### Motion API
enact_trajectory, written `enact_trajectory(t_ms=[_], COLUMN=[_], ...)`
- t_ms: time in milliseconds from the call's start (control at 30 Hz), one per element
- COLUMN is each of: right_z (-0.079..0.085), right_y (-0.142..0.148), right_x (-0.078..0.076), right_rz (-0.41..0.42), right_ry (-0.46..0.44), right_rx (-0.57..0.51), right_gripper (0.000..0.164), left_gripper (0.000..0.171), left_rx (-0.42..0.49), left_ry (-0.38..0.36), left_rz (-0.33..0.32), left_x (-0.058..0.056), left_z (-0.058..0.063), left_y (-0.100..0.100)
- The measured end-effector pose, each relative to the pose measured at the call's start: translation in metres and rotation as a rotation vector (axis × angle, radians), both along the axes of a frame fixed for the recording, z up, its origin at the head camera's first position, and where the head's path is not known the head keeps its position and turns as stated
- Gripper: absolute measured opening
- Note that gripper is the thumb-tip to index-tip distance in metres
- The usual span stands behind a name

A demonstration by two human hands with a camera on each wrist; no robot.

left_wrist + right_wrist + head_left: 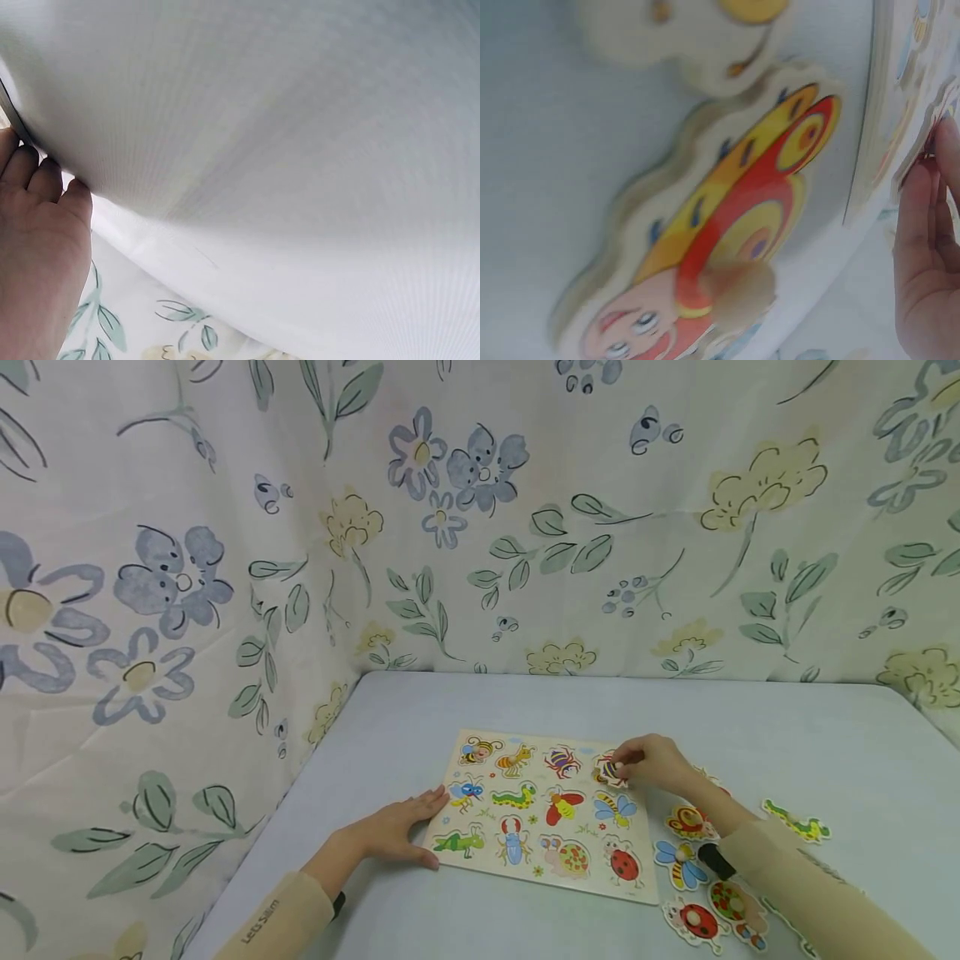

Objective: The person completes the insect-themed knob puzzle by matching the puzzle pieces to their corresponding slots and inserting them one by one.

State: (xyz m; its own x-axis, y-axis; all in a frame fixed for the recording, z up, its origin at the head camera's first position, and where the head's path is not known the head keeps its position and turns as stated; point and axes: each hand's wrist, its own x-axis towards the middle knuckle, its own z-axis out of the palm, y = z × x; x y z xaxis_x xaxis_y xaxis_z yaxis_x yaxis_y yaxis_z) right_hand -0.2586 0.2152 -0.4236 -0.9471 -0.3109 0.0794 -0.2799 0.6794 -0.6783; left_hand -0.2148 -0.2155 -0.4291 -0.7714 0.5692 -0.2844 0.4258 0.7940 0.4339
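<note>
A wooden insect puzzle board [480, 814] lies flat on the table, with printed bugs in several rows. My right hand [656, 764] pinches a striped bug puzzle piece [609, 768] with red legs, over the board's top right corner. In the right wrist view, the fingers [919, 225] grip the edge of this piece [922, 142]. My left hand [397, 827] rests at the board's left edge, thumb spread toward the near corner, fingers fairly straight. Its fingers [45, 180] also show in the left wrist view.
Loose pieces lie right of the board: a butterfly [686, 821], a winged bug [681, 864], a ladybug [697, 922], a snail [727, 902] and a caterpillar [802, 821]. My right forearm covers some of them. Floral cloth [562, 568] hangs behind and left of the table.
</note>
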Motion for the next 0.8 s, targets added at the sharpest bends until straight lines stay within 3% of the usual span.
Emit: enact_trajectory(t_ms=[467, 800], right_z=[0.007, 0.018], right_y=[-0.031, -0.05], right_x=[-0.012, -0.019], right_rz=[0.011, -0.04], right_ry=[0.015, -0.01], right_rx=[0.062, 0.099], right_gripper=[0.01, 0.013], left_gripper=[0.101, 0.1], left_rx=[0.005, -0.001], left_ry=[0.003, -0.017], left_rz=[-0.003, 0.005], left_x=[-0.002, 0.001], left_z=[-0.003, 0.002], left_y=[-0.001, 0.0])
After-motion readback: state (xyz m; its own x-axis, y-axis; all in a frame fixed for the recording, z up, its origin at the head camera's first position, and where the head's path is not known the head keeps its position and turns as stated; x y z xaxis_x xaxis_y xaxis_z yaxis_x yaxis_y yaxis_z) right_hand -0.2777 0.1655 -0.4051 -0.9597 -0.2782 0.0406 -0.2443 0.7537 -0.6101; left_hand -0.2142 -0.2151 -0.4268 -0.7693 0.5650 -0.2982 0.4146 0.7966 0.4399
